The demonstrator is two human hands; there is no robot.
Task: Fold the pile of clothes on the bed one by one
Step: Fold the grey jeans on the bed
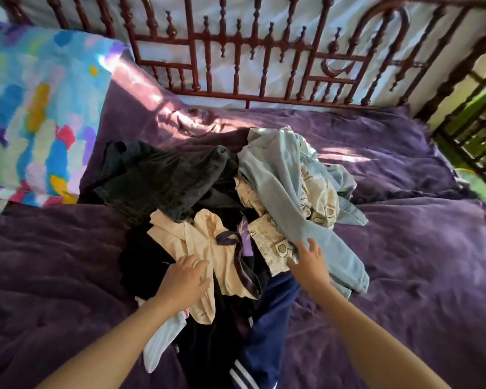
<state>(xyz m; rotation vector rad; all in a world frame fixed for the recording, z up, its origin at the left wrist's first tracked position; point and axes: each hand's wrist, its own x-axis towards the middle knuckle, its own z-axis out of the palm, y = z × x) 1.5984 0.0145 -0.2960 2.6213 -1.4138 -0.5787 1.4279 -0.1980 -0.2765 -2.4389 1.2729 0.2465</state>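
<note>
Clothes pile (230, 209) mid-bed on purple cover (404, 276). L hand (185, 279) flat on cream top (202, 245), fingers relaxed. R hand (310, 265) w/ fingers spread, touching light-blue jeans (281, 192). Dark jeans (163, 178) at back, navy striped trackpants (267, 329) nr front. Colourful pillow (34, 108) far left.

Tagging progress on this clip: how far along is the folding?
Done: nothing looks folded; no folded stack on the purple bedspread. In hand: left hand rests on the cream top, right hand reaches to the light blue garment; neither grips yet. Left: the whole pile, including dark jeans and navy striped trousers.
</note>
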